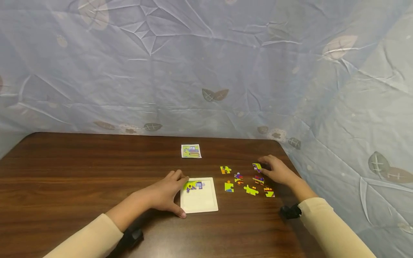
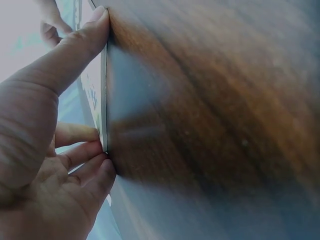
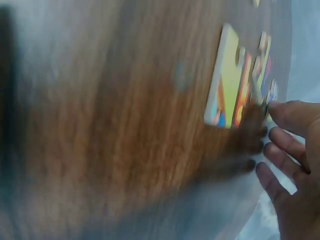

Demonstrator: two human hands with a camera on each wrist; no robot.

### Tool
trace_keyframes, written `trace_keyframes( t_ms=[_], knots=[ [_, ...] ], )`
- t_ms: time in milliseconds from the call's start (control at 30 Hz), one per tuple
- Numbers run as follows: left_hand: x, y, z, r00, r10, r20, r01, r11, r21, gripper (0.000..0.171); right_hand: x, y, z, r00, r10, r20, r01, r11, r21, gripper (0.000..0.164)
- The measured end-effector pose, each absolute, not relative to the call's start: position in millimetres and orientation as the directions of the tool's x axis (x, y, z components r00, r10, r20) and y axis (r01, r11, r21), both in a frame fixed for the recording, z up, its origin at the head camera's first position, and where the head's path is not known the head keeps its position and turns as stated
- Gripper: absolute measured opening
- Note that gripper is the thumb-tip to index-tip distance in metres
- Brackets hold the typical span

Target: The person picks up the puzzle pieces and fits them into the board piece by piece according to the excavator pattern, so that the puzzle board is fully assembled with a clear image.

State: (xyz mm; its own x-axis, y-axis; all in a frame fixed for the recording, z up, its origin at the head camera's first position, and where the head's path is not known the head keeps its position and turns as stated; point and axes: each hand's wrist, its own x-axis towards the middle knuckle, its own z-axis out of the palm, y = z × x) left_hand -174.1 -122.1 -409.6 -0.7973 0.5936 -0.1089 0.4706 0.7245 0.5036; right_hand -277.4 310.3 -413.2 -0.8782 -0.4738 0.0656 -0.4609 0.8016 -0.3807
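Observation:
My left hand (image 1: 166,191) holds a cream square puzzle tray (image 1: 200,202) along its left side, thumb at the near corner and fingertips at the far corner. In the left wrist view, the thumb and fingers (image 2: 82,165) press on the tray's edge. Joined puzzle pieces (image 1: 193,185) with a yellow-green and purple picture lie in the tray's upper left. Over at the right, my right hand (image 1: 276,171) hovers low with relaxed fingers around a green and purple puzzle piece (image 1: 256,167), thumb tip right at its edge.
Loose puzzle pieces lie between the tray and right hand, among them a green one (image 1: 251,190), one with a blue corner (image 1: 229,186) and one near the wrist (image 1: 269,192). A picture card (image 1: 191,151) lies behind the tray. A patterned curtain (image 1: 206,71) hangs beyond the wooden table (image 1: 80,168).

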Motion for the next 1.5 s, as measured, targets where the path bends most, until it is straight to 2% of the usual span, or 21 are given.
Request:
trace_keyframes(
  t_ms=[233,533,1233,1500],
  knots=[
    [-174.8,-120.2,-409.8,-0.801,0.587,-0.119,0.461,0.731,0.503,0.118,-279.9,318.5,-409.8,-0.883,-0.47,0.003,-0.43,0.805,-0.41,0.038],
    [-173.0,-122.2,-411.6,-0.804,0.585,-0.109,0.458,0.726,0.513,0.118,-284.1,318.3,-412.2,-0.879,-0.477,0.0,-0.435,0.801,-0.411,0.033],
    [-175.4,-123.6,-412.0,-0.801,0.59,-0.096,0.463,0.714,0.526,0.115,-281.3,318.9,-420.6,-0.892,-0.439,0.109,-0.448,0.821,-0.355,0.019],
    [-175.3,-125.1,-412.6,-0.797,0.597,-0.09,0.477,0.715,0.511,0.116,-274.0,287.5,-413.0,-0.893,-0.437,0.109,-0.446,0.825,-0.346,0.024]
  ],
)
